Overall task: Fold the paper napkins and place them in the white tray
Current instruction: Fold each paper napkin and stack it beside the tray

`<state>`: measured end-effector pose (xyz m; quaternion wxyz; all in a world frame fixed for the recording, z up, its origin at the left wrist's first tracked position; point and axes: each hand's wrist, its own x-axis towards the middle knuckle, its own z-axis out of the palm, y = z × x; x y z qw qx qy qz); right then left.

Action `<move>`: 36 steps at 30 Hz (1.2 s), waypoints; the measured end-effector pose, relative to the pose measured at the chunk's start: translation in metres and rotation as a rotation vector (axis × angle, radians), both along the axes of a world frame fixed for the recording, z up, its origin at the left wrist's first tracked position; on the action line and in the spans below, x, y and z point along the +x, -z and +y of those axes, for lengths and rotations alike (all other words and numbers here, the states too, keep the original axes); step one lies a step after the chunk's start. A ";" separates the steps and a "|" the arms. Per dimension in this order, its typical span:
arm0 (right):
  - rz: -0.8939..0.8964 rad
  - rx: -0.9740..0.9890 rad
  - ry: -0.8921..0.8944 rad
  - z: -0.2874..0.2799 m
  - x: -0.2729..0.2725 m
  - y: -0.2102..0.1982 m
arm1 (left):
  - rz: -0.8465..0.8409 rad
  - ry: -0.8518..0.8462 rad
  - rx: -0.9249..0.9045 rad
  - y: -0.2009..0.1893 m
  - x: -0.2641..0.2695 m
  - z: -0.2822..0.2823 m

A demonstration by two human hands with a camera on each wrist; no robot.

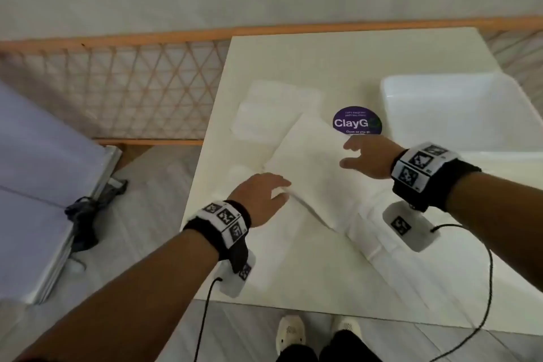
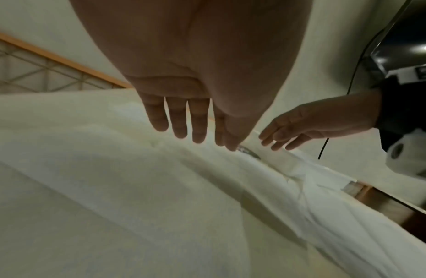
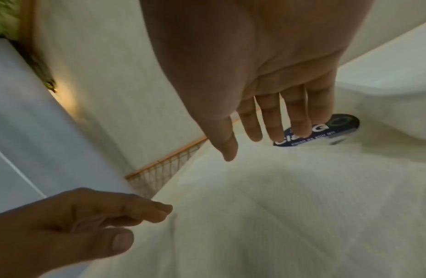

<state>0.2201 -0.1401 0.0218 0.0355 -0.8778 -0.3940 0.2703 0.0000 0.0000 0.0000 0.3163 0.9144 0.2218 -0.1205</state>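
Note:
A large white paper napkin (image 1: pixel 311 167) lies spread at an angle in the middle of the white table (image 1: pixel 352 56). My left hand (image 1: pixel 283 189) is over its near-left edge, fingers straight (image 2: pixel 195 135) and holding nothing. My right hand (image 1: pixel 349 153) hovers flat above the napkin's far-right corner, fingers extended (image 3: pixel 255 135). The wrist views show the textured napkin (image 3: pixel 290 206) right under both palms. The white tray (image 1: pixel 440 79) stands at the table's right side and looks empty. More white napkin sheets (image 1: pixel 367 244) lie under and nearer to me.
A round purple ClayGo sticker (image 1: pixel 357 120) sits between napkin and tray. Clear plastic lids (image 1: pixel 273 109) lie beyond the napkin. A wooden lattice fence (image 1: pixel 117 91) runs behind the table, and pale boards (image 1: pixel 35 185) lean at the left. Wrist cables hang past the near table edge.

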 end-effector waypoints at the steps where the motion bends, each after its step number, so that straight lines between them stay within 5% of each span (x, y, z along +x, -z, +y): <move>1: -0.001 0.001 0.021 0.005 0.005 0.007 | 0.038 0.044 0.018 0.007 0.007 0.001; 5: -0.047 -0.094 0.062 0.019 0.026 0.038 | 0.154 0.232 0.200 0.033 0.023 -0.001; 13: -0.093 -0.096 0.103 0.030 0.048 0.052 | -0.020 0.289 0.429 0.042 0.029 -0.004; 19: 0.095 -0.052 0.059 0.036 0.061 0.046 | -0.137 0.252 0.354 0.046 0.030 -0.004; 36: -0.046 0.158 0.084 0.035 0.037 0.018 | -0.078 0.292 0.004 0.051 0.033 0.026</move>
